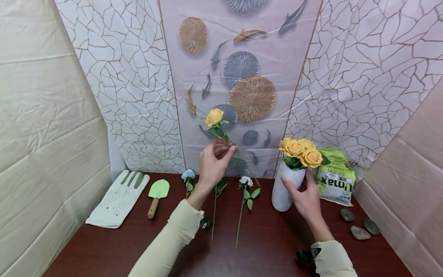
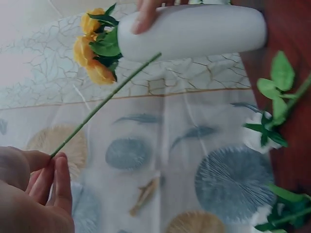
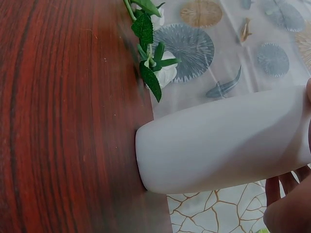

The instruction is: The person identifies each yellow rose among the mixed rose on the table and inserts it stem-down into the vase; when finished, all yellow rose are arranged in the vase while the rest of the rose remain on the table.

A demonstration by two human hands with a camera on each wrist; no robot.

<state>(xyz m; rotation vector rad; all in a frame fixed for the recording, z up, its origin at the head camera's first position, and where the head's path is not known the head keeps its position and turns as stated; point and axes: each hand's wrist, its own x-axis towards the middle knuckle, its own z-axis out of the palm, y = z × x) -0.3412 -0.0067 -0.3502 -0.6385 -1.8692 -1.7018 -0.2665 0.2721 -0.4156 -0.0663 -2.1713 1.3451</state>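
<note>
- Two hands are seen above a dark wooden table [image 1: 270, 246]; a single yellow rose [image 1: 214, 117] is pinched by its stem between the thumb and fingertips of the left hand [image 1: 212, 166], with the bloom raised above that hand.
- From the left wrist view, the thin green stem [image 2: 104, 104] is shown running away from the pinching fingers [image 2: 57, 179] toward the vase.
- A white vase [image 1: 286, 186] is gripped by the right hand [image 1: 304, 200], whose fingers are curled around its lower body; the vase stands on the table, just in front of that hand.
- Three more yellow roses [image 1: 300, 149] are held in the vase mouth, above the right hand.
- Below and beside the left hand, a pale blue flower [image 1: 188, 175] and a white flower [image 1: 246, 181] are laid on the table, with a long bare-looking stem [image 1: 214, 215] between them.
- Well to the left of the left hand, a white gardening glove [image 1: 117, 200] and a green trowel [image 1: 157, 194] are laid side by side.
- To the right of the right hand, a green bag [image 1: 335, 177] is propped against the backdrop, and three stones [image 1: 360, 227] are set near it.
</note>
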